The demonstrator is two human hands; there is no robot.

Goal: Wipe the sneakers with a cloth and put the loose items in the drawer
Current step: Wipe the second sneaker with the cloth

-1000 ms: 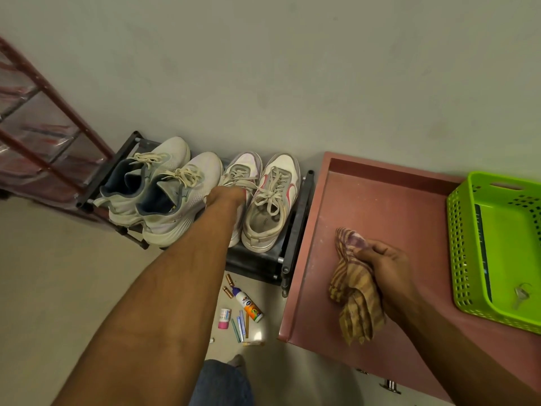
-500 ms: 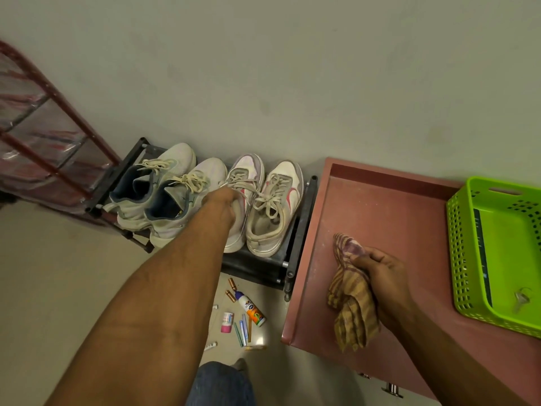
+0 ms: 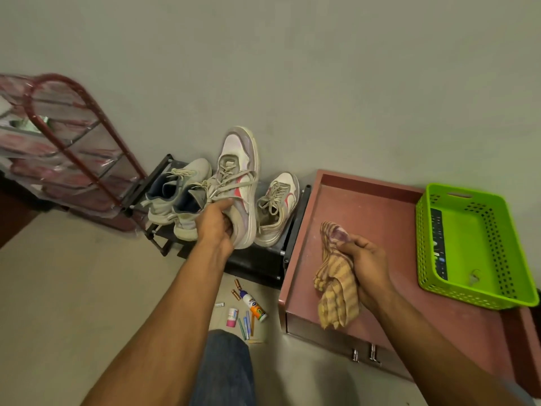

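Note:
My left hand [image 3: 216, 227] grips a white sneaker with a pink swoosh [image 3: 238, 183] by its heel opening and holds it above the black shoe rack [image 3: 257, 260], toe pointing up the wall. Its partner sneaker [image 3: 278, 210] stays on the rack, beside a pair of grey-white sneakers [image 3: 175, 200]. My right hand [image 3: 364, 259] holds a striped tan cloth [image 3: 336, 288] over the top of the reddish-brown drawer cabinet [image 3: 366, 206]. Loose items lie on the floor below the rack: a glue bottle [image 3: 254, 306], batteries [image 3: 236, 290], a pink tube [image 3: 232, 317], several pens [image 3: 246, 328].
A green plastic basket [image 3: 471, 244] with a remote and keys sits on the cabinet's right side. The cabinet's drawer handles [image 3: 364, 353] show on its front. A red-framed covered rack [image 3: 67, 148] stands at the left. My jeans-clad knee [image 3: 225, 367] is at bottom centre.
My left hand has taken hold of the pink-swoosh sneaker and lifted it off the rack. The right hand keeps the cloth over the cabinet top. The view has tilted down.

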